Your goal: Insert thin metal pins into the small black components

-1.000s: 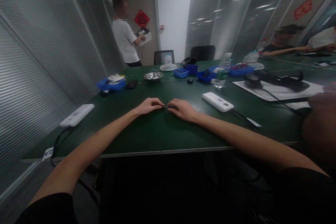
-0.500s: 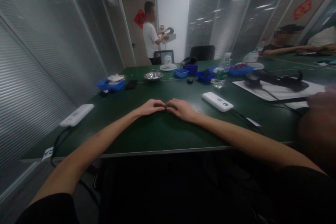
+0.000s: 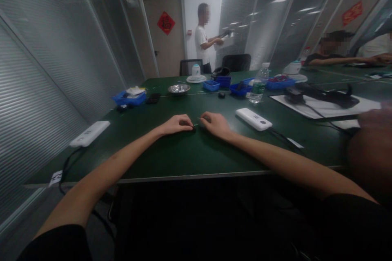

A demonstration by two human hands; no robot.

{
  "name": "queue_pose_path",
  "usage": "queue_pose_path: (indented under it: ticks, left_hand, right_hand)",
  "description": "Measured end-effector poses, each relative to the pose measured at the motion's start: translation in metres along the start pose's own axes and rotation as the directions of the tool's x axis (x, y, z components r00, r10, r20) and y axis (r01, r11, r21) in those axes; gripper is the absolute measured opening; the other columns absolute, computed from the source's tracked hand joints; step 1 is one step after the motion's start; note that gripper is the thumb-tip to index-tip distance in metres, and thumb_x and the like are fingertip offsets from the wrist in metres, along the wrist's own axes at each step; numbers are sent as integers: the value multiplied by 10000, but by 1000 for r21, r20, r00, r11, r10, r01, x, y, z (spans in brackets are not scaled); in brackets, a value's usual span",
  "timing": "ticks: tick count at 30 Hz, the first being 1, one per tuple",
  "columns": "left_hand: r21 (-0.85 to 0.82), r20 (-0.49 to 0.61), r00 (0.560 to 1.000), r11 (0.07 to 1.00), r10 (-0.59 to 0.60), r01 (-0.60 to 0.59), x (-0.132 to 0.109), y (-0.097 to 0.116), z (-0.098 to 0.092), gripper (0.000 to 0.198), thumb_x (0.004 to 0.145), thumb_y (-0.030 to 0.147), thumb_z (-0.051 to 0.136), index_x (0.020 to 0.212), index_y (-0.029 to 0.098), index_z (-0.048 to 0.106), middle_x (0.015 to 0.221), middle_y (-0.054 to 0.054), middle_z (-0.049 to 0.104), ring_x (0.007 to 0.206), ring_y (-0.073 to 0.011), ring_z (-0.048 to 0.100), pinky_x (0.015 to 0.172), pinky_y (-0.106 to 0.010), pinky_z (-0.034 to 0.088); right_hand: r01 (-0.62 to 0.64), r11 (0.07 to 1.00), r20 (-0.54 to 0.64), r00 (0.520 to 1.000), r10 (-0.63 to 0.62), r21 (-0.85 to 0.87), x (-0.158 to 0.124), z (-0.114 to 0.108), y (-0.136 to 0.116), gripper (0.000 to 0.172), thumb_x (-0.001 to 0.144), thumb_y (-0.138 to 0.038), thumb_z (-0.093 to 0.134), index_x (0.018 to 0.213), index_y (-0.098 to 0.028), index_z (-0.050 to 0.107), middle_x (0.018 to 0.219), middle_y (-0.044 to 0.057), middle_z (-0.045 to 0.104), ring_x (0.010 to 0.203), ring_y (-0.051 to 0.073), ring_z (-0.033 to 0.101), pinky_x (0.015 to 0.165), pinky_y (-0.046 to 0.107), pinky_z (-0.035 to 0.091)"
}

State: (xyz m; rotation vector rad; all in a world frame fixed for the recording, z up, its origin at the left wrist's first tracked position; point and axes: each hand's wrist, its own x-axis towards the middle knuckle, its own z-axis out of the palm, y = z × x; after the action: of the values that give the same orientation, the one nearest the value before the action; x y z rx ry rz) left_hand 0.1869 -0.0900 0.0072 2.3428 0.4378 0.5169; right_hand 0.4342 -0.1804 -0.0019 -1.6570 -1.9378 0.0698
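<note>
My left hand point(image 3: 178, 124) rests low over the green table, thumb and fingertips pinched on a small black piece point(image 3: 194, 129). Its exact kind is too small to tell. A thin pale tip shows by that piece. Just to the right, my right hand point(image 3: 217, 124) has its fingertips pinched together. A thin light sliver sticks out at those fingertips, too small to name. A narrow gap of table lies between the two hands.
White power banks point(image 3: 253, 119) with black cables lie on both sides. Behind are a metal bowl point(image 3: 179, 89), blue trays point(image 3: 211, 85), a water bottle point(image 3: 259, 85) and a black mouse point(image 3: 221, 94). A blurred hand point(image 3: 372, 147) enters at right. A person point(image 3: 203, 40) stands beyond.
My hands were together at the fingertips; now my right hand has drawn away slightly up and right. The standing person has moved to the right.
</note>
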Motion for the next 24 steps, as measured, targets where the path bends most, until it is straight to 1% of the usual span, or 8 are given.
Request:
queue_pose_path:
  ticks: [2, 5, 9, 11, 13, 16, 21, 24]
  left_hand:
    - [33, -7, 999, 999, 43, -43, -1, 2, 1, 261, 894, 426, 756, 1014, 196, 789, 1223, -112, 679, 1109, -246, 637, 898, -358, 512]
    - [82, -22, 996, 993, 82, -80, -1, 6, 7, 224, 930, 395, 723, 1050, 213, 775, 1324, -105, 666, 1221, -261, 601, 979, -392, 495]
    - [176, -22, 995, 980, 95, -90, 2, 9, 15, 248, 986, 363, 657, 1176, 226, 739, 1243, -91, 713, 1170, -252, 641, 1034, -411, 474]
    - [235, -13, 994, 967, 109, -103, 3, 11, 16, 259, 1000, 357, 639, 1202, 225, 732, 1200, -88, 726, 1144, -253, 655, 1039, -409, 469]
    - [263, -6, 993, 958, 119, -113, 3, 11, 16, 255, 1003, 355, 632, 1195, 220, 733, 1185, -88, 728, 1121, -251, 662, 1010, -394, 484]
    - [249, -17, 993, 963, 113, -105, 3, 9, 15, 255, 1001, 341, 630, 1196, 204, 723, 1176, -90, 725, 1074, -238, 671, 940, -366, 512]
    - [215, -41, 994, 972, 101, -90, 4, 4, 14, 312, 987, 284, 640, 1281, 186, 681, 1182, -90, 717, 974, -205, 667, 831, -330, 519]
    - [195, -39, 996, 978, 79, -69, 4, 1, 11, 353, 968, 262, 657, 1313, 188, 670, 1202, -97, 713, 968, -200, 663, 816, -324, 518]
  right_hand:
    - [-2, 1000, 8, 1000, 2, 3, 0, 0, 0, 272, 1015, -432, 561, 1152, -268, 730, 1058, 57, 777, 916, 226, 702, 755, 294, 475]
    - [6, 1000, 12, 1000, -6, 12, 0, 0, -1, 270, 1011, -431, 565, 1151, -269, 730, 1058, 56, 779, 923, 227, 704, 758, 292, 478]
    - [17, 1000, 14, 1000, -17, 18, -1, -2, -2, 273, 1012, -431, 560, 1151, -267, 728, 1061, 55, 779, 937, 226, 704, 777, 295, 476]
    - [25, 1000, 15, 1000, -25, 12, -1, -3, -3, 276, 1013, -427, 556, 1154, -262, 727, 1060, 55, 777, 933, 224, 703, 770, 294, 471]
    - [32, 999, 9, 999, -32, 3, -1, -3, -4, 281, 1015, -427, 552, 1155, -257, 727, 1060, 55, 776, 932, 223, 701, 766, 292, 467]
    - [30, 1000, 6, 1000, -30, -3, -1, -2, -4, 287, 1015, -432, 552, 1158, -256, 728, 1057, 53, 776, 930, 221, 700, 764, 288, 462]
    - [41, 999, 15, 999, -41, 3, -1, -2, -4, 279, 1010, -424, 557, 1151, -256, 729, 1061, 49, 777, 921, 216, 697, 759, 283, 459]
    - [53, 998, 7, 999, -54, 14, -2, -2, -5, 274, 1011, -418, 556, 1146, -252, 727, 1064, 48, 776, 926, 215, 696, 759, 283, 460]
